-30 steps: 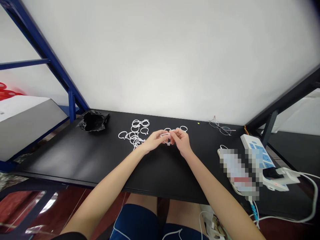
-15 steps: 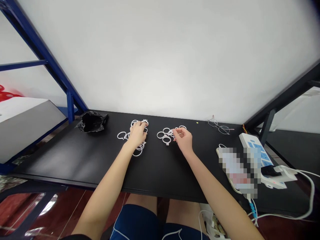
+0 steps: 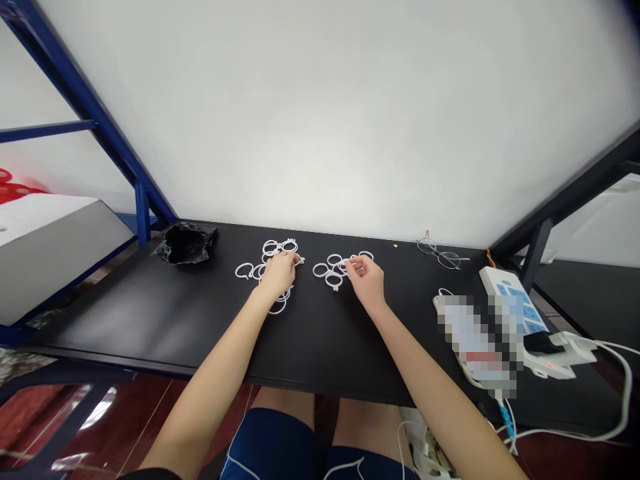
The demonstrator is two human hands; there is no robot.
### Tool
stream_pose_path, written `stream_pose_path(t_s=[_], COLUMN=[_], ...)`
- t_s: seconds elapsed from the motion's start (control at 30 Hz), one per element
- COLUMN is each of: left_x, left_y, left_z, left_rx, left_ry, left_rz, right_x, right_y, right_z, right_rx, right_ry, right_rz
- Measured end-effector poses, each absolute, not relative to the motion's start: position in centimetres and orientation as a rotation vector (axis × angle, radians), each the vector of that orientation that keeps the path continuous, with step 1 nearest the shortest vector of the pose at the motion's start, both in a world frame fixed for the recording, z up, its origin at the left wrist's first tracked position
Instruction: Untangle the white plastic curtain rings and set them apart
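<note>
Several thin white plastic rings with small tabs lie in two groups on the black table (image 3: 165, 313). My left hand (image 3: 280, 272) rests over the left group of white rings (image 3: 245, 270), its fingers closed on a ring (image 3: 301, 261) that pokes out past the fingertips. Part of that pile is hidden beneath the palm. Over the right group of white rings (image 3: 334, 281), my right hand (image 3: 367, 280) pinches one ring (image 3: 343, 267) between thumb and forefinger. Its other fingers are curled, and they cover some of the rings behind.
A crumpled black plastic bag (image 3: 186, 245) stands open at the back left. Eyeglasses (image 3: 443, 255) lie at the back right. Nearer me are a phone (image 3: 473, 343) with a blurred screen, a white power strip (image 3: 515, 300) and loose white cables (image 3: 625, 387). A white wall rises behind.
My left hand has moved slightly right and toward me, uncovering rings at the pile's back; a ring now shows past its fingertips. My right hand has barely moved.
</note>
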State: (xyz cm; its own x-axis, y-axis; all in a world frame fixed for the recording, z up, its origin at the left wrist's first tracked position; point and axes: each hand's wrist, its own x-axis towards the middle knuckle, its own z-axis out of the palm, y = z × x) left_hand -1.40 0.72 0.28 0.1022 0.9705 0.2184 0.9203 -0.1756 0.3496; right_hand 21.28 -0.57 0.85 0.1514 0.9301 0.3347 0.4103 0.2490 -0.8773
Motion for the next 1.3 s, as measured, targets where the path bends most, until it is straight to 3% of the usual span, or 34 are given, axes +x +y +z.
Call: stream_pose_path(t_s=[0.3, 0.53, 1.0, 1.2, 1.3], left_x=[-0.3, 1.6, 2.8, 3.1, 3.1], left_y=[0.6, -0.6, -1.8, -2.2, -2.3], left_z=[0.4, 1.3, 1.6, 1.8, 1.8], left_rx=[2.238, 2.06, 2.398, 2.42, 2.387], left_ry=[1.557, 1.21, 1.055, 1.241, 1.293], left_rz=[0.968, 1.072, 1.026, 1.049, 1.101], right_x=[21.0, 20.6, 20.4, 20.4, 20.5], right_y=[-0.8, -1.5, -1.7, -1.7, -1.7], right_z=[1.1, 0.6, 1.0, 1.1, 1.0], right_rx=[-1.267, -0.972, -1.016, -0.974, -0.984], right_ry=[-1.467, -1.875, -1.83, -1.838, -1.805], right_rz=[0.602, 0.647, 0.545, 0.481, 0.612])
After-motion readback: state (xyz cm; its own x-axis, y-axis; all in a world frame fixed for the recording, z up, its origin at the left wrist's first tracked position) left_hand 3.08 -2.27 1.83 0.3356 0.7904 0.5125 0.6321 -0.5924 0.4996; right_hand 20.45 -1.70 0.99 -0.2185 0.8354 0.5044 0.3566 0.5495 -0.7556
